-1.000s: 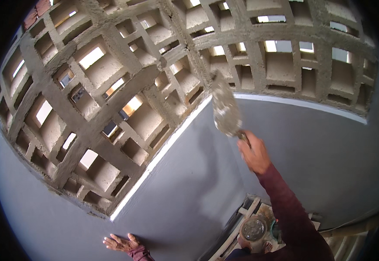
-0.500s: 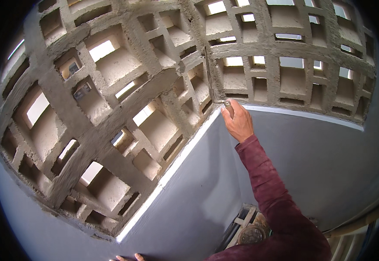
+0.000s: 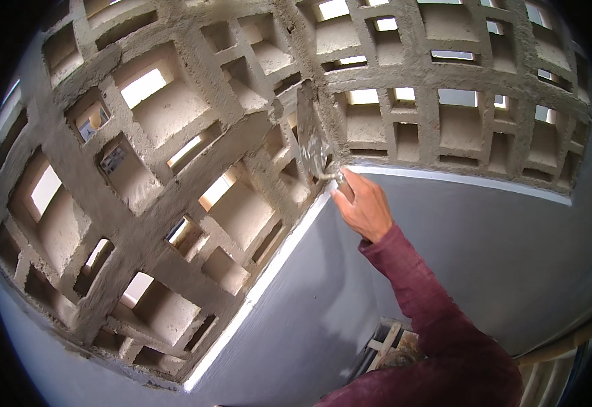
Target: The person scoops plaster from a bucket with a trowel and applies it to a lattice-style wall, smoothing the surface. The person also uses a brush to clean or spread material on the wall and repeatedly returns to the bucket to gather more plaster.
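Note:
High in front of me, my right hand [image 3: 364, 203] grips the handle of a metal trowel [image 3: 309, 132]. Its mortar-spotted blade lies along the inner corner where two lattice screens of rough grey concrete [image 3: 140, 217] meet, close to the left screen; I cannot tell whether it presses on it. The hand is just below the corner, over a white strip [image 3: 445, 178] that edges the grey wall [image 3: 479, 258]. A tiny bit of what may be my left hand shows at the bottom edge, too little to tell its fingers.
The smooth grey wall runs round under both screens to the picture's sides. Low down, a pale wooden frame [image 3: 387, 339] with unclear items is partly hidden by my right arm, and pale slatted or pole-like pieces [image 3: 544, 380] lie at the lower right.
The trowel went from mid-air up into the corner, then shifted slightly left, turning its blade more toward me. My left hand, spread on the wall earlier, has almost left the picture.

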Tool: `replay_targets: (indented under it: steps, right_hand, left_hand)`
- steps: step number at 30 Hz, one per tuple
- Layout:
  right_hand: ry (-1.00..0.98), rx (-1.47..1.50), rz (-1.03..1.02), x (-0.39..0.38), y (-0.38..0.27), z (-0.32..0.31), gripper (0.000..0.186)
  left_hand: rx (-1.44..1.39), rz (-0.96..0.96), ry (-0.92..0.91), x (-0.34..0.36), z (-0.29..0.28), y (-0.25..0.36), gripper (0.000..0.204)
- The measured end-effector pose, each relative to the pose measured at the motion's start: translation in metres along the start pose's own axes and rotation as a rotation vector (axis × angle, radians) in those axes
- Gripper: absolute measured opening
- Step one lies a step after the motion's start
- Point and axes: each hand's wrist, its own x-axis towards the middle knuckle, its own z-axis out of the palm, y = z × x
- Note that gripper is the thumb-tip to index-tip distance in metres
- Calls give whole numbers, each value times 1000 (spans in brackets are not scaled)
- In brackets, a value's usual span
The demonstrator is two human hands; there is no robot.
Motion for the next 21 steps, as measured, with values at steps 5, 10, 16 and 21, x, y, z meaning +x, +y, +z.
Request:
replay_targets:
  steps: [5,10,16,21]
  right_hand:
    - [88,14,-63,12,12,-15,39]
    - [2,-29,7,35,18,-15,40]
    - [-132,134,-20,-1,-5,-29,39]
    - [61,140,-21,10,34,-8,37]
  left_hand:
    - [18,-8,11,-2,3,2,72]
    - [-32,-12,74,4,5,8,70]
    - [29,-4,6,3,-3,6,69]
    - [50,3,16,7,-3,11,69]
